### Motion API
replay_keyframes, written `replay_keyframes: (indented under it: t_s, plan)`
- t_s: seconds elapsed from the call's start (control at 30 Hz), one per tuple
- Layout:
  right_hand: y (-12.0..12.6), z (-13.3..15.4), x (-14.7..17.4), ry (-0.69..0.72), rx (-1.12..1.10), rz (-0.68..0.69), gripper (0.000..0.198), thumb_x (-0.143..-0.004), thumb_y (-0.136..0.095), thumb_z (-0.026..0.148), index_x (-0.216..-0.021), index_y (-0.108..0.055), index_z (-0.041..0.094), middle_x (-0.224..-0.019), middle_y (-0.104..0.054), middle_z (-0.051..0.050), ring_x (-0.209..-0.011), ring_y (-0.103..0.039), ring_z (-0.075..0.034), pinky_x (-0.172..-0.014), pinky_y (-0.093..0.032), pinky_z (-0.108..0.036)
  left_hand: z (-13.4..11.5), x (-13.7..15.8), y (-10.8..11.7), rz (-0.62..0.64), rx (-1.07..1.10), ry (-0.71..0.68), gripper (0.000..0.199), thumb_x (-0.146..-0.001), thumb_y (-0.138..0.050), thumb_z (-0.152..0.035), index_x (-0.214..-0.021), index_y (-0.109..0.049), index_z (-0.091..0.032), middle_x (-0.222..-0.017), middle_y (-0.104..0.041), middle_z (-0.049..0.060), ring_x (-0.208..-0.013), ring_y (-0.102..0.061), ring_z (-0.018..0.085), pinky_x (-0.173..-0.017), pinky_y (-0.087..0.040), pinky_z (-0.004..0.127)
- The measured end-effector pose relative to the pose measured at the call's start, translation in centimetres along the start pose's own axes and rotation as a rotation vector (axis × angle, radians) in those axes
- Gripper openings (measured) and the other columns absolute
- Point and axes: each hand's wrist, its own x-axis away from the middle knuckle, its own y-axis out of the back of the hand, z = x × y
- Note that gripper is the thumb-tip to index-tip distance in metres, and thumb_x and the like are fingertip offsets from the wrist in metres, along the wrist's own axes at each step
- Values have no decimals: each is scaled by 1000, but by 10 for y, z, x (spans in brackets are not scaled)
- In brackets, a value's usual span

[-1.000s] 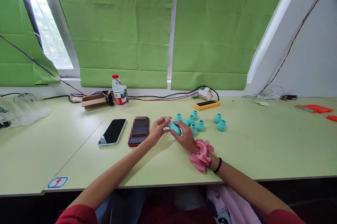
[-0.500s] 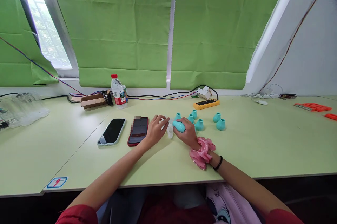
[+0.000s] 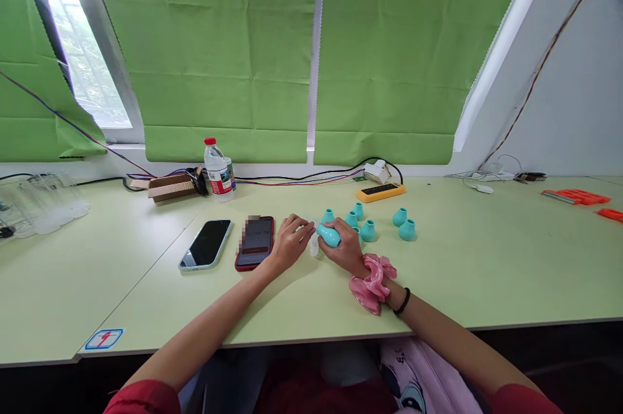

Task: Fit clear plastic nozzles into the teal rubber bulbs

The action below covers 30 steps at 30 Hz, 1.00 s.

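My right hand (image 3: 346,248) is wrapped round a turquoise bulb-shaped piece (image 3: 328,235), which lies on its side with its rounded part to the left. Close to that piece's left end, my left hand (image 3: 291,243) has its thumb and fingertips pinched together. Whatever is between them is too small to make out. Small translucent pieces (image 3: 314,246) lie on the table under and between the two hands, partly hidden. Several turquoise hollow cone-shaped pieces (image 3: 368,230) stand just beyond and to the right of my right hand, and a pair of them (image 3: 407,230) sits farther right.
Left of my left hand lie a red-edged phone (image 3: 255,243) and a pale-cased phone (image 3: 205,245). A water bottle (image 3: 219,170), an open cardboard box (image 3: 170,187) and a yellow-edged device (image 3: 380,193) are at the back. Orange tools (image 3: 577,197) lie far right, clear containers (image 3: 43,203) far left.
My left fingertips have come together and closer to the bulb-shaped piece. My right hand keeps its hold with hardly any movement. The view has shifted very slightly.
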Motion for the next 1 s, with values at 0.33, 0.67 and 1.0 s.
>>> replay_keyframes:
  t_s: [0.33, 0.67, 1.0]
  plan:
    - [-3, -4, 3, 13, 1, -58, 14, -65, -54, 23, -78, -49, 18, -70, -53, -2, -67, -52, -15, -61, -43, -26, -3, -2, -1, -53, 81, -67, 10, -78, -47, -17, -78, -57, -16, -71, -60, 5, -69, -46, 15, -61, -42, 29]
    - [-6, -9, 3, -10, 51, -11, 13, -65, -53, 23, -76, -48, 18, -70, -52, -2, -67, -52, -15, -61, -42, -26, -1, -3, 0, 50, 117, 37, 13, -79, -45, -19, -75, -57, -16, -68, -60, 4, -71, -47, 15, -62, -42, 27]
    - [-5, -13, 3, 24, 63, 42, 13, -65, -52, 23, -76, -48, 18, -71, -52, -3, -68, -52, -15, -61, -42, -26, 5, -1, -2, 106, 123, 112, 15, -77, -49, -20, -78, -63, -16, -67, -63, 4, -69, -46, 16, -59, -41, 27]
